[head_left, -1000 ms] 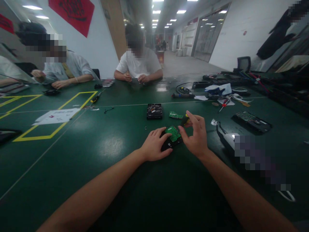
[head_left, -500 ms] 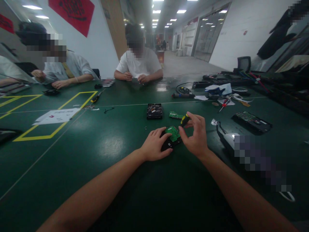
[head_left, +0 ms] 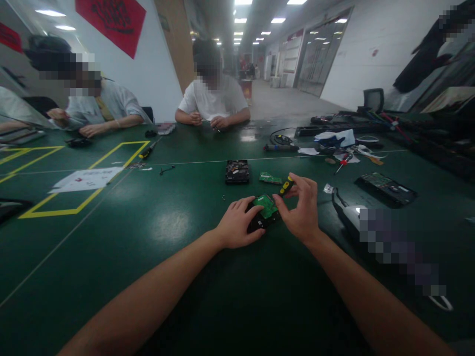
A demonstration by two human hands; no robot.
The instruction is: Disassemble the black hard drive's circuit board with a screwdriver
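Observation:
A black hard drive with a green circuit board (head_left: 265, 207) on top lies on the green table (head_left: 148, 237) in front of me. My left hand (head_left: 237, 225) rests on its left side, fingers curled over the edge, holding it down. My right hand (head_left: 300, 207) pinches a small yellow-and-black screwdriver (head_left: 285, 186), its tip pointing down at the board's right edge. Behind them lie a second black hard drive (head_left: 237, 171) and a loose green circuit board (head_left: 270, 178).
Two people sit across the table, hands on it. A white paper (head_left: 87, 179) lies inside a yellow taped outline (head_left: 85, 198) at left. Cables, tools and another drive (head_left: 386, 187) crowd the right side. A white device (head_left: 351, 212) sits near my right arm.
The screwdriver handle in my right hand has shifted slightly, turning between the fingers. My left hand and the drive have stayed put.

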